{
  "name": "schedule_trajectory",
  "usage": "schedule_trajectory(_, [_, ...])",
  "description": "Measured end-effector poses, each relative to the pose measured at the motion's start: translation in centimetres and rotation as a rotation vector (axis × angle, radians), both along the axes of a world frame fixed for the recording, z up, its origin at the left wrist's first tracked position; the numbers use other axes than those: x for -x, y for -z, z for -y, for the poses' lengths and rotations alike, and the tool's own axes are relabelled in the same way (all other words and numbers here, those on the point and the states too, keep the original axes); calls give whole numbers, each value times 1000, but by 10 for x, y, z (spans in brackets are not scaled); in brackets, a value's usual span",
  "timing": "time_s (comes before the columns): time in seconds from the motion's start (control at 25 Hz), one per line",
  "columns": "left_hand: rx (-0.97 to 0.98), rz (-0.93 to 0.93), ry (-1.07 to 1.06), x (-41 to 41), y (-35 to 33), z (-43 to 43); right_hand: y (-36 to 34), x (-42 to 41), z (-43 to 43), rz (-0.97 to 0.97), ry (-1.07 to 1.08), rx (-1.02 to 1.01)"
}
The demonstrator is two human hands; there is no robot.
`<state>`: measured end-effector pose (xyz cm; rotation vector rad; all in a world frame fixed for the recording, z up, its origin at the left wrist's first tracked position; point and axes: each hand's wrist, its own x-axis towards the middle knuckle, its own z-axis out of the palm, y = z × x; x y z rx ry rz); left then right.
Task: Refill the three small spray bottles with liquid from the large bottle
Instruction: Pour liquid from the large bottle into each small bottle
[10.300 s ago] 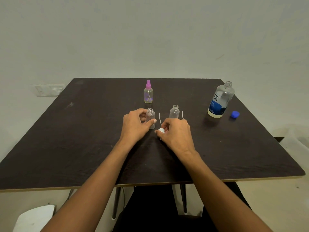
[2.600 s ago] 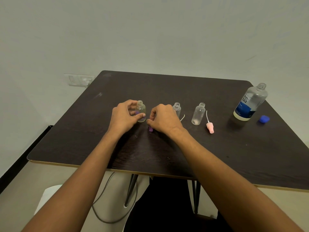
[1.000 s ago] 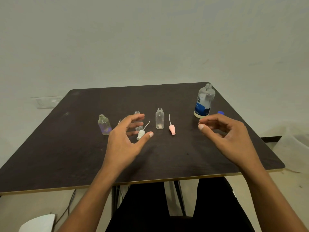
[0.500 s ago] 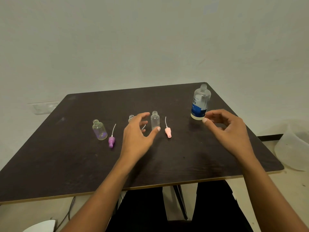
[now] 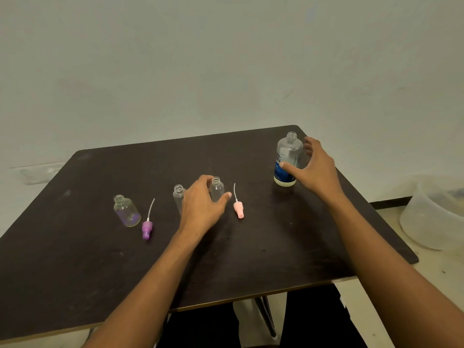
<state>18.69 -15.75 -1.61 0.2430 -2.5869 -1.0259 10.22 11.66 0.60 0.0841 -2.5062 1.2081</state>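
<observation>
Pouring is about to begin. The left hand (image 5: 203, 207) curls round the rightmost small bottle (image 5: 217, 190) at table (image 5: 75, 272) centre, with its pink spray head (image 5: 238, 209) lying at its 3 o'clock. The right hand (image 5: 316, 169), fingers spread, brackets the uncapped large bottle (image 5: 288, 151) toward 2 o'clock, not clearly gripping it. Next it must clasp, lift and tip carefully into that narrow mouth

Dark brown bench (image 5: 75, 272), clear small bottles (image 5: 126, 212), clear large bottle (image 5: 288, 151) with blue label (image 5: 279, 172), purple spray head (image 5: 147, 229), pink spray head (image 5: 239, 209).
</observation>
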Motion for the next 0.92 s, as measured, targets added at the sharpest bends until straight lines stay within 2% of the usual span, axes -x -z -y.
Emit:
schedule_trajectory(0.24, [-81,-31,2,0,4,4,7,16,3,1,7,-20])
schedule_trajectory(0.92, [-90,-57,4,-3,-6,3,3,14,4,-3,34,-17])
